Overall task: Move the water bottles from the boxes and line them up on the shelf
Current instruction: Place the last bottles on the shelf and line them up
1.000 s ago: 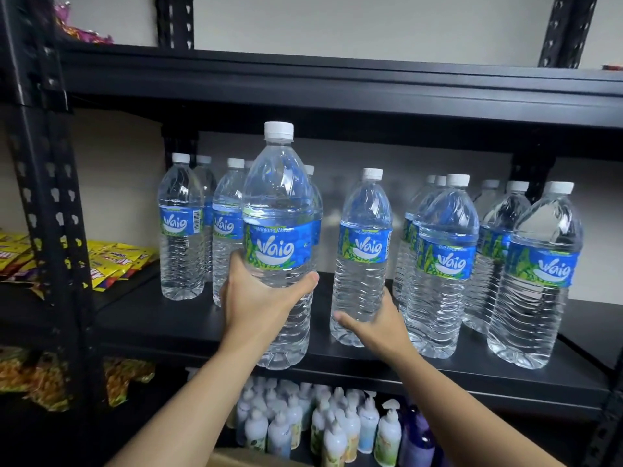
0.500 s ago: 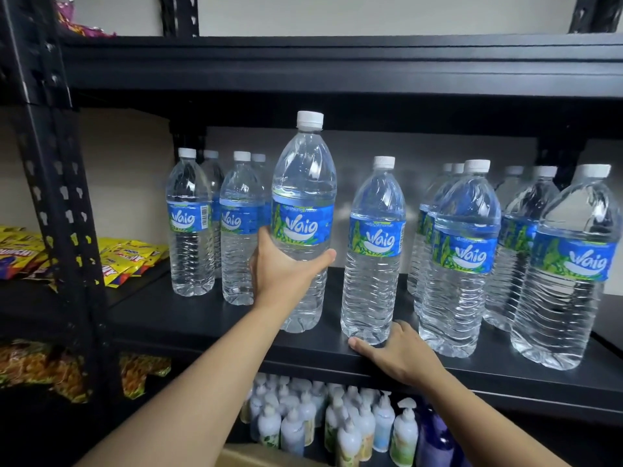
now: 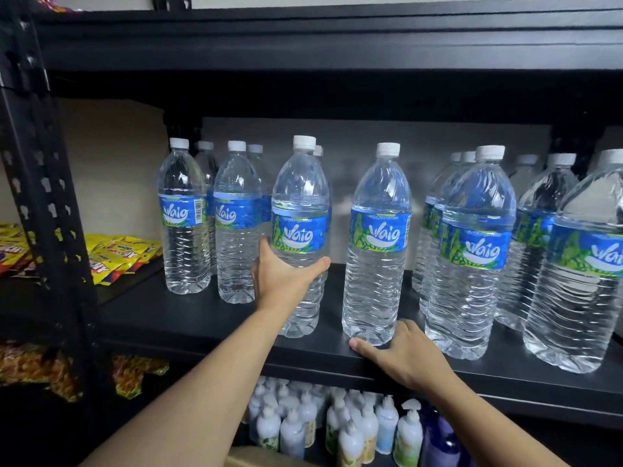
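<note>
Left hand (image 3: pixel 286 274) is wrapped round the bottle (image 3: pixel 300 230) mid-frame, base on the shelf (image 3: pixel 175 318) w/ the others, right hand (image 3: pixel 404 357) flat and open on the front edge, holding nothing; prob heavy and slippery, thin plastic flexes, so grab below the label.

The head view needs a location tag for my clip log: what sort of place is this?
Probably a shop stockroom or small store. A black slotted-steel shelving rack holds many identical clear blue-labelled water bottles, yellow snack packets lie on the neighbouring shelf, and white pump-top bottles crowd the shelf below.
</note>
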The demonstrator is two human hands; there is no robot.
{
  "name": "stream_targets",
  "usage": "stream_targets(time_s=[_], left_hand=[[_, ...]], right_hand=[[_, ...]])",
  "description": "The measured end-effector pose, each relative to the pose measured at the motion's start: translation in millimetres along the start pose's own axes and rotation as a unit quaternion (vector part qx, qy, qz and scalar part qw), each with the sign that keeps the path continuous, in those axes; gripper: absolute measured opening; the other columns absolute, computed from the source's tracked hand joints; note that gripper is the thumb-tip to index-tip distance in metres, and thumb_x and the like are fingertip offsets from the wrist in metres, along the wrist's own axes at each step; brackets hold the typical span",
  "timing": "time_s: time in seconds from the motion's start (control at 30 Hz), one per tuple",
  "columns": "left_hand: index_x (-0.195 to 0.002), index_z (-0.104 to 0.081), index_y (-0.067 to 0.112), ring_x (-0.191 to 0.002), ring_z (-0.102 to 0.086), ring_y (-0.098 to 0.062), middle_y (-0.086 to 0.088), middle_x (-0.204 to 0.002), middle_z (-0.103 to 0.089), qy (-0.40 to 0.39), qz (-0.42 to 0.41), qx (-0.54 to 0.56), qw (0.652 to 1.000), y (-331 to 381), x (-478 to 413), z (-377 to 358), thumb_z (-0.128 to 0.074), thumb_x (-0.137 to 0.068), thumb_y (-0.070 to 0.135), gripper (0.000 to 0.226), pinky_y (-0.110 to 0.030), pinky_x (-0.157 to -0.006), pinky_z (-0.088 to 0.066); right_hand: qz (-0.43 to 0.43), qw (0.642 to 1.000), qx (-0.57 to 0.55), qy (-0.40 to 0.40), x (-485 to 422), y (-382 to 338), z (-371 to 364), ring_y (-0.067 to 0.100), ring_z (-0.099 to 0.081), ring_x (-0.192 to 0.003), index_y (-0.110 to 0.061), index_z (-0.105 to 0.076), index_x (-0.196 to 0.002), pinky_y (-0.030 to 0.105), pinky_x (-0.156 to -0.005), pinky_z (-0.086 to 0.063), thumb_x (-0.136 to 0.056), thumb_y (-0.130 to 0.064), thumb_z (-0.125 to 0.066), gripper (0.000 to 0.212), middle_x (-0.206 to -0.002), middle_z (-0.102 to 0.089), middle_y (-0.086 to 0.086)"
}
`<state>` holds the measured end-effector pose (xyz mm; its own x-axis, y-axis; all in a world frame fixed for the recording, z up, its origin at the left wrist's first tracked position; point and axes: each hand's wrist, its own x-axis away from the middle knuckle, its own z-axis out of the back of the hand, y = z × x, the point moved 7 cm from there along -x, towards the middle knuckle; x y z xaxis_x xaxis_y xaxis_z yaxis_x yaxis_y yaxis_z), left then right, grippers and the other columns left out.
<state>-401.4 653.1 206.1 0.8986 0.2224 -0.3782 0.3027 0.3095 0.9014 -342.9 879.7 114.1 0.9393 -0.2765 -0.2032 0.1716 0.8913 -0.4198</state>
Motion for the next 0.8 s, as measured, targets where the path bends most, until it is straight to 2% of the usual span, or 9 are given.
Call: stream_targets(time_s=[0.2, 0.33, 0.5, 0.8], left_hand=[[-0.152, -0.017, 0.017, -0.141, -0.033, -0.025, -0.004, -0.153, -0.036, -0.038, 0.011, 0.000, 0.999, -12, -5, -6, -0.089, -0.057, 0.051, 0.124, -0.040, -0.111, -0.032], [-0.141, -0.032, 0.025, -0.125, -0.047, -0.016, 0.007, -0.135, -0.051, -0.042, 0.017, -0.004, 0.999, -35, 1, -8, -0.090, -0.050, 0.049, 0.110, -0.036, -0.106, -0.040], [-0.136, -0.037, 0.017, -0.130, -0.045, -0.022, -0.001, -0.135, -0.052, -0.044, 0.042, -0.014, 0.998, -49, 2, -12, -0.090, -0.052, 0.048, 0.105, -0.040, -0.109, -0.039], [-0.137, -0.037, 0.021, -0.128, -0.048, -0.022, 0.001, -0.133, -0.055, -0.050, 0.046, -0.018, 0.997, -49, 1, -13, -0.088, -0.047, 0.052, 0.107, -0.042, -0.107, -0.042]], right_hand=[[-0.001, 1.000, -0.005, -0.001, 1, 0, 0, 0.020, -0.051, -0.125, -0.015, -0.055, -0.125, 0.031, -0.100, -0.040, -0.072, -0.084, -0.052, 0.087, -0.127, -0.054, 0.003], [0.000, 1.000, -0.011, 0.007, 3, -2, 2, 0.020, -0.051, -0.124, -0.016, -0.056, -0.122, 0.030, -0.099, -0.039, -0.073, -0.082, -0.054, 0.082, -0.123, -0.055, 0.002], [-0.005, 1.000, -0.014, 0.003, 3, -2, 3, 0.020, -0.052, -0.124, -0.017, -0.056, -0.124, 0.030, -0.099, -0.040, -0.071, -0.083, -0.053, 0.084, -0.124, -0.055, 0.002], [-0.008, 1.000, -0.012, 0.002, 5, -3, 4, 0.020, -0.052, -0.125, -0.017, -0.056, -0.124, 0.030, -0.099, -0.040, -0.072, -0.082, -0.054, 0.084, -0.126, -0.055, 0.002]])
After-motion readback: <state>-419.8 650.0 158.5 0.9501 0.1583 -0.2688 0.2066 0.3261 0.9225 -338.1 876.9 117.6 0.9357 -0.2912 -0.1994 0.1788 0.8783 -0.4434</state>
